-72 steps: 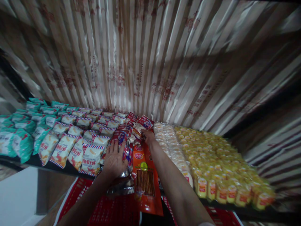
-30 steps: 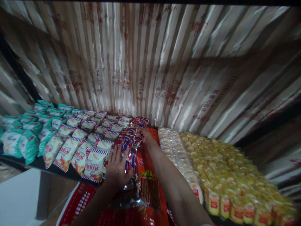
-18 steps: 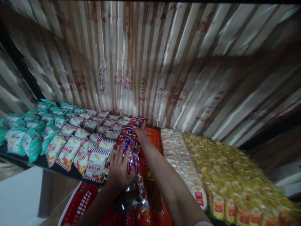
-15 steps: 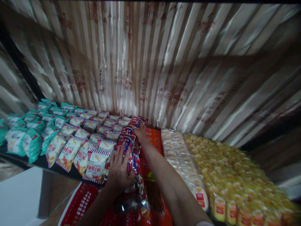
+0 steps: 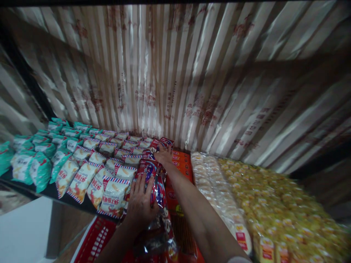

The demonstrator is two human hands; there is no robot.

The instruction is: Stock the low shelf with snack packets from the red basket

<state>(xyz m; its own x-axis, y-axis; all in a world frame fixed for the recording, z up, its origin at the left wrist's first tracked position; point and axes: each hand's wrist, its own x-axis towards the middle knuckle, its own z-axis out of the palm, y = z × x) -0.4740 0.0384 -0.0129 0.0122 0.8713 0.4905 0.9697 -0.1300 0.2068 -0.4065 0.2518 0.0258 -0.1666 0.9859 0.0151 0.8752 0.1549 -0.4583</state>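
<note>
A row of shiny red-and-purple snack packets point(image 5: 147, 167) runs front to back down the middle of the shelf. My left hand point(image 5: 142, 204) lies flat on the nearer packets with its fingers spread. Farther back, my right hand point(image 5: 164, 156) rests on the rear packets, its thumb apart from the other fingers. Those other fingertips are partly hidden against the packets. Below my left hand, clear and dark shiny wrapping point(image 5: 156, 239) shows around the front of the row.
White striped snack bags point(image 5: 113, 197) and teal bags point(image 5: 40, 170) stand on the left. Orange packs point(image 5: 181, 162), white wrapped rounds point(image 5: 201, 171) and yellow packs point(image 5: 260, 193) fill the right. A red basket point(image 5: 94, 237) sits below the shelf edge, near a white box point(image 5: 26, 230). Striped sheeting point(image 5: 164, 73) hangs behind.
The view has shifted slightly, so the shelf appears a little lower and farther right. Both hands stay on the packets in nearly the same places.
</note>
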